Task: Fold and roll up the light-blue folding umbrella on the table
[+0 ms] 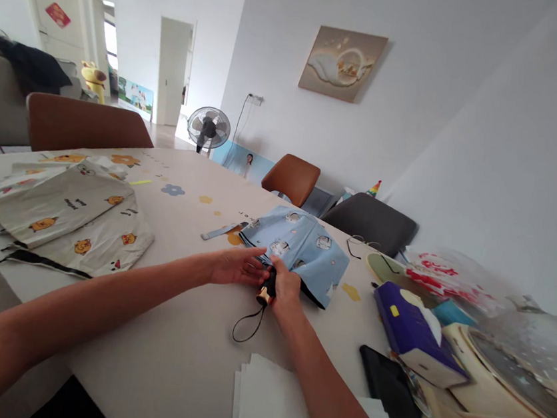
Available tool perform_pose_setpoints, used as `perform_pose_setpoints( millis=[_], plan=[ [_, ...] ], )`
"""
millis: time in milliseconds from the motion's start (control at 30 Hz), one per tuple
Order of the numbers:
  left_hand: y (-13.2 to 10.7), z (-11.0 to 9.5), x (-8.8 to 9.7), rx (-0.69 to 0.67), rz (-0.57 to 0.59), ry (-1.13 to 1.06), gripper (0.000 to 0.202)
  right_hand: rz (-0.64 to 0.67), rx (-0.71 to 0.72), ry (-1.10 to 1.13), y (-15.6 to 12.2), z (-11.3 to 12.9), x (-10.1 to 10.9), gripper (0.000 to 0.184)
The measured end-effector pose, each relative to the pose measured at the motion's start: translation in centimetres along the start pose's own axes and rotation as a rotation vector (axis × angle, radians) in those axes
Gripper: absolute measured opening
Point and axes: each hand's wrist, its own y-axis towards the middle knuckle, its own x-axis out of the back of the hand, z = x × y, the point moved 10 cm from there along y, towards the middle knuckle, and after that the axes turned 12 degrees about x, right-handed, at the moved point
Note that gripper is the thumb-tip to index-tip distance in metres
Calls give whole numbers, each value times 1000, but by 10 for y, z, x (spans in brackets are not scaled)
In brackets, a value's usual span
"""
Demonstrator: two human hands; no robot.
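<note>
A light blue folding umbrella (299, 241) with cartoon prints lies partly folded on the table, its fabric loose and its black edge showing. My right hand (286, 285) is wrapped round its black handle, which has a gold-coloured end and a black wrist loop (246, 327). My left hand (239, 266) is beside the handle, palm turned toward it, fingers stretched out and apart. Whether its fingertips touch the handle, I cannot tell. The umbrella's strap (224, 230) sticks out to the left over the tabletop.
A beige cloth-like umbrella (81, 220) with cartoon prints lies at left on the table (184, 191). White sheets (261, 401) lie in front. To the right are a purple tissue pack (410, 328), a black tablet-like object (395, 400), glasses and plastic bags. Chairs stand beyond.
</note>
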Motion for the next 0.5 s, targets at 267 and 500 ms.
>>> perform_pose_setpoints(
  millis=[267,500],
  plan=[
    [5,-16,-1,-174,-93,-2,39,54,82,-176,-22,3,-16,27],
    [-15,-34,13,-263,-175,-7,32,229,136,-368,-35,-4,-39,27]
  ],
)
